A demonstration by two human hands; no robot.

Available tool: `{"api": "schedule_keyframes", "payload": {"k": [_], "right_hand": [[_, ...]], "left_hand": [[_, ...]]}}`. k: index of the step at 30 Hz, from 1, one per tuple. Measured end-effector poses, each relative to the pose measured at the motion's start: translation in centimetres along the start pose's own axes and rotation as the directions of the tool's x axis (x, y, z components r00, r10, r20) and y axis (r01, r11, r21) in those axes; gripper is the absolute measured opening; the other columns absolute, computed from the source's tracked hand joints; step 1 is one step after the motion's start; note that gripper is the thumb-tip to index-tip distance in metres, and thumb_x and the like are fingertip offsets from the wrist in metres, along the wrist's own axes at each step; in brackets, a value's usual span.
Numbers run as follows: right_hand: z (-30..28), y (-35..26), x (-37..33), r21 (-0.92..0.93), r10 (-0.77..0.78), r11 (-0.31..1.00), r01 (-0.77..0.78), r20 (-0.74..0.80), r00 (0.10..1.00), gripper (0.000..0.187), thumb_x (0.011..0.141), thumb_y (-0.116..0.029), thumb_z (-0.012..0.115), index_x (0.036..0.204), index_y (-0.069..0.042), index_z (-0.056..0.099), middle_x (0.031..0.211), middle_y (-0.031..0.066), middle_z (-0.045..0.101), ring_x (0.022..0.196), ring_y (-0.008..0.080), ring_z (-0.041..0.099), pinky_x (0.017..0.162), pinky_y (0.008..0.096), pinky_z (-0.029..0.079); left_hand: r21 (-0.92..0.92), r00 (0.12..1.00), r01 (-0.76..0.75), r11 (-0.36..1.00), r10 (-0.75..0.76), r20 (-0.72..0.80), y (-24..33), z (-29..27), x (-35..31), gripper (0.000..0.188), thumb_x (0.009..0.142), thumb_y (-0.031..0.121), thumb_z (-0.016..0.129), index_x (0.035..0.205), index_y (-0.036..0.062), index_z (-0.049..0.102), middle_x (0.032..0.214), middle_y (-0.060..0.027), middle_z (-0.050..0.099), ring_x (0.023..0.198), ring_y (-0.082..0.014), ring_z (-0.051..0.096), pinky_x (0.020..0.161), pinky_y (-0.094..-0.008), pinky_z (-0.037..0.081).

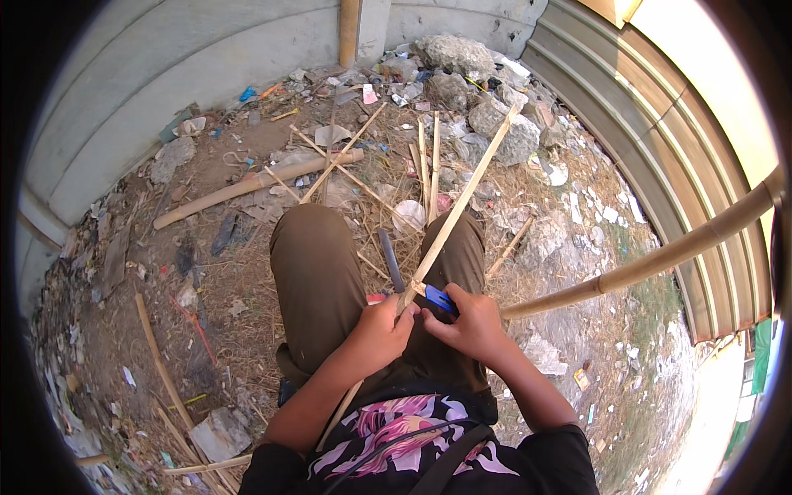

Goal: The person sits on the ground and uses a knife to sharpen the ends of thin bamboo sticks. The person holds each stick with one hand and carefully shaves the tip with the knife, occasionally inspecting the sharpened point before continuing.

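A long split bamboo strip (466, 198) runs slantwise from the far right of my knees down past my left forearm. My left hand (381, 332) is closed around it between my thighs. In my right hand (472, 323) is a blue utility knife (440, 299), pressed against the strip just beyond my left thumb. The knife's blade is not clearly visible. Close to my left hand, a dark flat blade (389, 260) stands up between my knees, with something red (376, 299) by its lower end.
Several thin bamboo strips (423, 165) lie beyond my knees, near a thick bamboo pole (247, 188). Another pole (643, 268) slants in from the right. Litter and rocks (503, 132) cover the ground before a concrete wall (206, 66). A corrugated metal sheet (652, 107) borders the right.
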State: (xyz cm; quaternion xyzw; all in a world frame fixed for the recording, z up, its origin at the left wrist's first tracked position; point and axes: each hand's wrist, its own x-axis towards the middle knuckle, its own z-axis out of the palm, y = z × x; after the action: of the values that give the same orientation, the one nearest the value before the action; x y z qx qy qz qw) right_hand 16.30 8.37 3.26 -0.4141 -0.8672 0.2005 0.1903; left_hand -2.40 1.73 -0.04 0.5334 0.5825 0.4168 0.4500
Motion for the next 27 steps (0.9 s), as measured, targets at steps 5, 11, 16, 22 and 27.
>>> {"api": "schedule_keyframes", "payload": {"k": [5,11,16,22,27], "right_hand": [[0.3,1.1,0.4,-0.129,0.006,0.992,-0.015,-0.076,0.997,0.026,0.079,-0.028,0.073,0.074,-0.006,0.06,0.062,0.0133,0.062,0.056,0.0363,0.064,0.052,0.0441,0.05],[2.2,1.0,0.1,-0.259,-0.041,0.966,0.0,-0.156,0.987,0.023,0.083,-0.025,0.069,0.071,-0.008,0.06,0.058,0.0107,0.062,0.052,0.0328,0.064,0.049,0.0432,0.05],[3.4,1.1,0.4,-0.338,0.025,0.935,-0.106,-0.237,0.971,0.025,0.087,-0.023,0.066,0.069,-0.007,0.058,0.056,0.0134,0.061,0.047,0.0328,0.062,0.044,0.0432,0.048],[4.0,1.6,0.8,-0.368,0.044,0.916,-0.162,-0.308,0.95,0.024,0.087,-0.022,0.066,0.068,-0.007,0.058,0.057,0.0137,0.062,0.047,0.0318,0.063,0.044,0.0433,0.048],[4.7,1.8,1.3,-0.277,0.082,0.941,-0.192,-0.363,0.928,0.024,0.087,-0.021,0.063,0.069,-0.007,0.057,0.059,0.0161,0.062,0.05,0.036,0.062,0.047,0.0471,0.048]], "left_hand": [[0.026,1.0,0.01,1.0,-0.011,0.007,0.7,0.5,-0.1,0.018,0.1,0.012,0.056,0.103,-0.0039,0.062,0.075,-0.0078,0.062,0.068,-0.0079,0.054,0.061,-0.0318,0.047],[0.148,0.997,-0.073,0.986,0.071,0.016,1.1,1.3,0.1,0.02,0.099,0.013,0.056,0.093,-0.0067,0.057,0.069,-0.0228,0.061,0.057,-0.0306,0.063,0.055,-0.0424,0.045],[0.178,0.992,-0.12,0.977,0.126,-0.023,0.4,1.9,0.4,0.02,0.098,0.012,0.055,0.091,-0.0075,0.056,0.075,-0.03,0.061,0.072,-0.0486,0.062,0.06,-0.0499,0.046],[0.231,0.991,-0.119,0.966,0.128,-0.026,0.6,1.9,0.5,0.019,0.098,0.012,0.053,0.092,-0.0067,0.055,0.074,-0.0301,0.061,0.074,-0.0501,0.061,0.062,-0.0516,0.046],[0.23,0.994,-0.093,0.969,0.105,-0.038,1.3,1.8,0.2,0.019,0.099,0.012,0.053,0.092,-0.0056,0.052,0.074,-0.03,0.06,0.075,-0.0505,0.061,0.062,-0.0514,0.046]]}}
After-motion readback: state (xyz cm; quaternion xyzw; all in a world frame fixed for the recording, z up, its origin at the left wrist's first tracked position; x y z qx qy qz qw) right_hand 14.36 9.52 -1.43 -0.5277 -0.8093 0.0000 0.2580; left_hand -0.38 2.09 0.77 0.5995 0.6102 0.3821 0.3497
